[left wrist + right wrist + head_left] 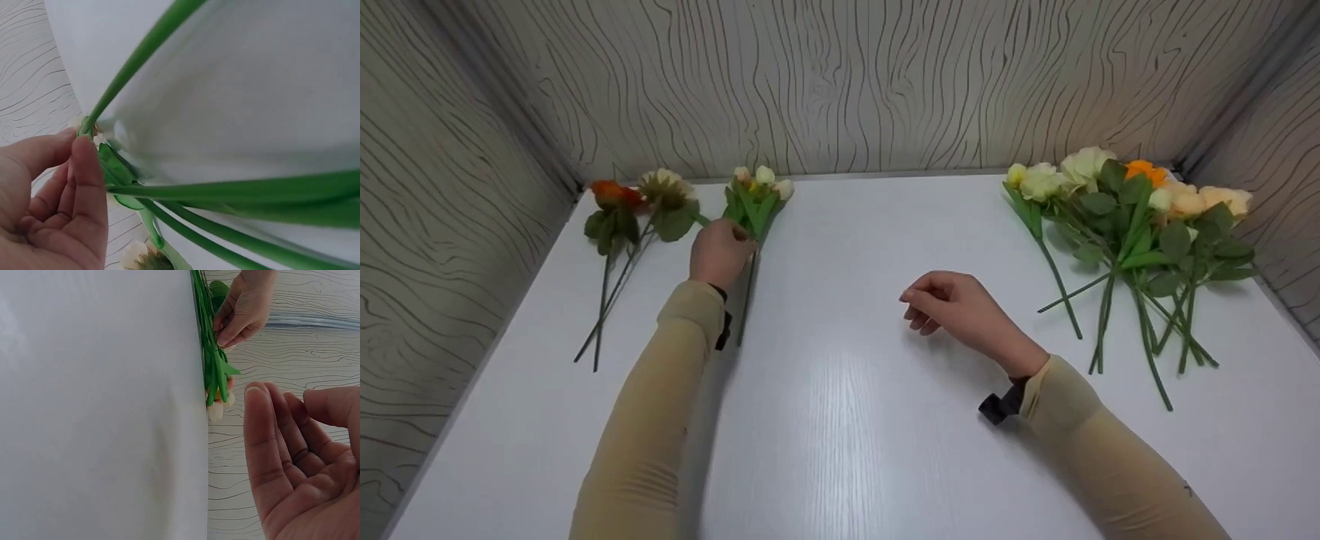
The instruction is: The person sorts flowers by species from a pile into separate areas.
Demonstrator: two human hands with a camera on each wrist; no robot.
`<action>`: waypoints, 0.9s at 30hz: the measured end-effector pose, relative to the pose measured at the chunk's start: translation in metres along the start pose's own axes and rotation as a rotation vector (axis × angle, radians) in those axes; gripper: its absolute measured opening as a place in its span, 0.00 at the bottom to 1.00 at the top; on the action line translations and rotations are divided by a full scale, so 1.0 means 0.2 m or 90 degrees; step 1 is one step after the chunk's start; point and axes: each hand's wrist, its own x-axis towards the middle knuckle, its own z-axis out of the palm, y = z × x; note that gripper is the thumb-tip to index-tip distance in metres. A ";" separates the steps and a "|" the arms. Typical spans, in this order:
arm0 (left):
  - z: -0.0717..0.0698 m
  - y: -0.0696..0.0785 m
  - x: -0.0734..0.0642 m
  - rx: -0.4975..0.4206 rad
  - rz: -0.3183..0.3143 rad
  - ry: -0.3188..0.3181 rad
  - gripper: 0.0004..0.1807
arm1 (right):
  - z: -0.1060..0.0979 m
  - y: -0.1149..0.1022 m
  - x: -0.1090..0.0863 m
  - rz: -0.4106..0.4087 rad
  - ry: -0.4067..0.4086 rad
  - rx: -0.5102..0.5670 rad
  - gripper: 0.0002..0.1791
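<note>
Tulips lie bunched near the far edge of the worktop, left of centre, one stem pinched in the left hand while the right hand, holding nothing, hovers well apart, and crowded stems could snag and drag neighbours askew if pulled.

A white, faintly grained desk stands against a pale back wall with dark wavy lines. Grey straight strips mark its corners.

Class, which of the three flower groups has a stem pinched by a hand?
The middle group of pale tulips: the left hand pinches a stem there, while no hand grips the pair on its left or the large cluster.
</note>
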 end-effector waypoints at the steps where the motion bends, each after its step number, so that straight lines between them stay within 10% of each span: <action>1: 0.00 0.00 0.00 0.001 0.000 0.001 0.14 | 0.00 0.00 0.00 0.002 0.000 -0.003 0.19; 15: 0.01 0.12 -0.04 -0.076 0.017 -0.031 0.15 | -0.01 0.02 0.00 0.014 0.009 0.001 0.18; 27: 0.40 0.43 -0.37 -0.058 0.296 -0.122 0.20 | -0.31 0.03 0.03 0.083 0.052 -0.084 0.22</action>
